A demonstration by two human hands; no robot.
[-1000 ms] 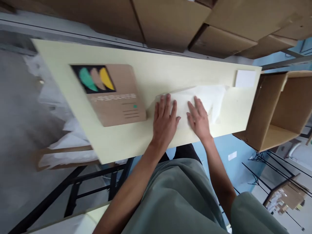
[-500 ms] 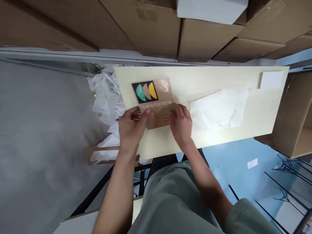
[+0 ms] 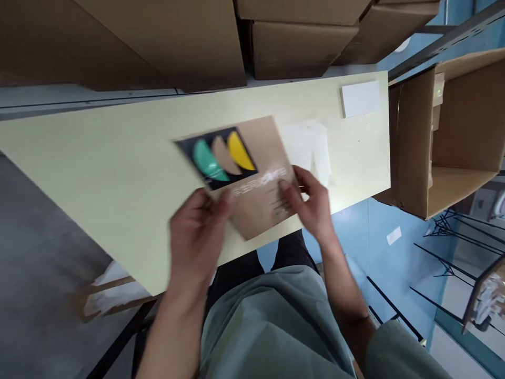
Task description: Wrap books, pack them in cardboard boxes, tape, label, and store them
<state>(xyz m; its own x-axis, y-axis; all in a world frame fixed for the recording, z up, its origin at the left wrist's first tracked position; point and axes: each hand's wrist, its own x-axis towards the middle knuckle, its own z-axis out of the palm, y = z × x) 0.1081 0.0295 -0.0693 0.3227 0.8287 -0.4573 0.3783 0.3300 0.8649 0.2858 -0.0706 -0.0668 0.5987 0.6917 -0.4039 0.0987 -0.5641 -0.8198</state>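
The left thumb (image 3: pixel 226 199) presses on the front cover and the other fingers of the left hand (image 3: pixel 195 231) curl out of sight behind it, so that hand has the book (image 3: pixel 254 208) pinched by its left edge. The right hand (image 3: pixel 313 202) grips the opposite edge the same way, thumb laid over the cover's small print, fingers tucked behind. Between the two hands the book is tilted and seems to be raised over the table (image 3: pixel 98 173), near the front edge where the person stands. Its cover is tan, with a dark panel carrying green, tan and yellow half-rounds; the pale lettering is too blurred for me to read. Just beyond the right hand, partly hidden by the book, a white sheet (image 3: pixel 310 145) lies on the tabletop, and farther along, near the far right corner, sits a white block (image 3: pixel 361 98). Past that end of the table stands an open cardboard box (image 3: pixel 410 142), its mouth turned away from us. Closed cartons (image 3: pixel 189 45) line the table's far side. The person wears a grey-green shirt (image 3: pixel 272 326) and dark trousers (image 3: pixel 240 268).
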